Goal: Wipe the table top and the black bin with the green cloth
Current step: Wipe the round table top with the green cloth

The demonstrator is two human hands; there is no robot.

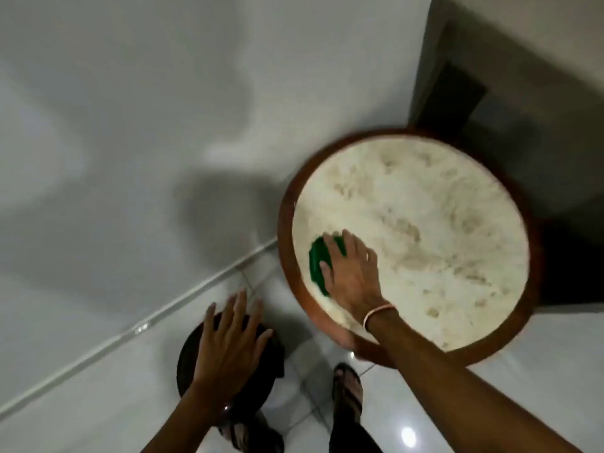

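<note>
A round table (425, 223) with a pale mottled top and a brown wooden rim fills the right half of the view. My right hand (353, 273) lies flat on the green cloth (316, 261), pressing it onto the table top near the left rim. Only the cloth's left part shows from under my fingers. Low on the floor at the bottom left stands the black bin (189, 354), mostly hidden by my left hand (228, 348), which hovers over it with fingers spread and nothing in it. Whether that hand touches the bin is unclear.
A white wall runs behind and to the left, meeting the glossy white tiled floor (98, 387) along a diagonal skirting line. A dark recess (457, 93) sits behind the table at the upper right. My feet in sandals (348, 390) stand between bin and table.
</note>
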